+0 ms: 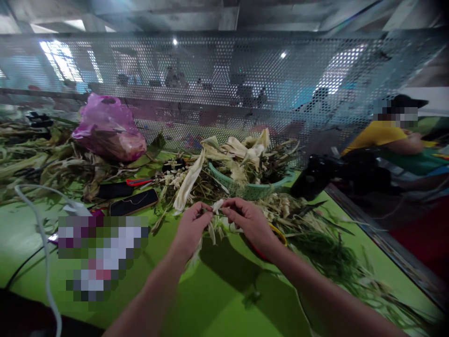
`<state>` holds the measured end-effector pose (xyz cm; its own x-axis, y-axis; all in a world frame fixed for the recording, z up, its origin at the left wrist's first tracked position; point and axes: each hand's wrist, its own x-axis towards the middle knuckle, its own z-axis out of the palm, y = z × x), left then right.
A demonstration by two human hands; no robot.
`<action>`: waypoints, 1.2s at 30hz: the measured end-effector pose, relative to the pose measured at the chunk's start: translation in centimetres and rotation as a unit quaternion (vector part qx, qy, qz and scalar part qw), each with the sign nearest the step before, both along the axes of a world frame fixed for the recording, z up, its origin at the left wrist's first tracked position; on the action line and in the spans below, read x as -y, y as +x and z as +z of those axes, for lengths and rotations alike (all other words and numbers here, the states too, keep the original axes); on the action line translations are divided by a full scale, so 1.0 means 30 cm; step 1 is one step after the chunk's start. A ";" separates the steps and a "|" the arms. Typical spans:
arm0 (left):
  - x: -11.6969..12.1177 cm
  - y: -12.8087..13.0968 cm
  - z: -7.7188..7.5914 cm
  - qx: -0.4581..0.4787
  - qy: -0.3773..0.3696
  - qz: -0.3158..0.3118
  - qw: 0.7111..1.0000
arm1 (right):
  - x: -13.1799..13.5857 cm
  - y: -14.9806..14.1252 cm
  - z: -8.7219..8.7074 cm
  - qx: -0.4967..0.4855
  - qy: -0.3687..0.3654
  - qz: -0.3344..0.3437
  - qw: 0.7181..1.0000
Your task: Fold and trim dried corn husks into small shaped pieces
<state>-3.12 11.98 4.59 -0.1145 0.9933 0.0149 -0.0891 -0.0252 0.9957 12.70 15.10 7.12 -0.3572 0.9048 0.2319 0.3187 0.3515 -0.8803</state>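
Observation:
My left hand point(192, 224) and my right hand point(247, 219) meet over the green table point(217, 290), both pinched on a bundle of pale dried leaf strips point(216, 220). The strips hang down between my fingers and under my left wrist. Just behind my hands stands a teal plastic basket point(252, 189) heaped with pale husks and dry stems. A long pale leaf point(189, 182) droops from the basket's left side. A yellow and red ring-shaped thing point(277, 234) shows under my right wrist.
Two dark phones point(133, 201) lie left of the basket, with a white cable point(38, 224) and a pink plastic bag point(108, 128) beyond. Green stems point(326, 252) litter the right side. A perforated metal screen point(224, 84) backs the table. A person in yellow point(386, 135) sits at right.

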 end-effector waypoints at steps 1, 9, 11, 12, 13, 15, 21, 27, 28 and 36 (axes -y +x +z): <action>-0.001 -0.003 -0.001 0.002 0.000 0.017 1.000 | -0.002 0.002 0.003 0.013 -0.001 0.004 1.000; 0.013 0.009 0.022 0.083 -0.030 0.013 0.996 | 0.014 0.003 0.020 0.046 -0.017 0.083 0.995; 0.019 0.007 0.029 0.116 -0.052 -0.014 0.992 | 0.010 0.005 0.020 0.047 -0.019 0.069 0.996; 0.022 0.005 0.030 0.128 -0.058 -0.028 0.990 | 0.006 0.008 0.019 0.044 -0.019 0.058 0.997; 0.023 0.003 0.030 0.137 -0.061 -0.040 0.988 | 0.002 0.011 0.019 0.039 -0.020 0.049 0.998; 0.024 -0.001 0.028 0.149 -0.057 -0.051 0.986 | -0.006 0.020 0.021 0.030 -0.026 0.046 0.998; 0.009 0.000 0.014 0.151 -0.042 -0.017 0.987 | -0.003 0.100 0.079 0.134 -0.031 0.131 0.982; 0.004 -0.007 0.009 0.173 -0.040 -0.005 0.984 | 0.026 0.279 0.061 0.347 0.084 0.034 0.933; 0.006 -0.008 0.011 0.174 -0.041 -0.006 0.984 | 0.035 0.300 0.041 0.380 0.089 0.021 0.920; 0.015 -0.010 0.023 0.194 -0.031 -0.019 0.980 | 0.067 0.296 -0.052 0.445 0.085 -0.069 0.889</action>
<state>-3.41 11.51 5.28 -0.0625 0.9946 -0.0832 -0.4606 0.0452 0.8864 21.57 13.09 5.55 -0.3556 0.9333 0.0511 0.9127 0.3585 -0.1963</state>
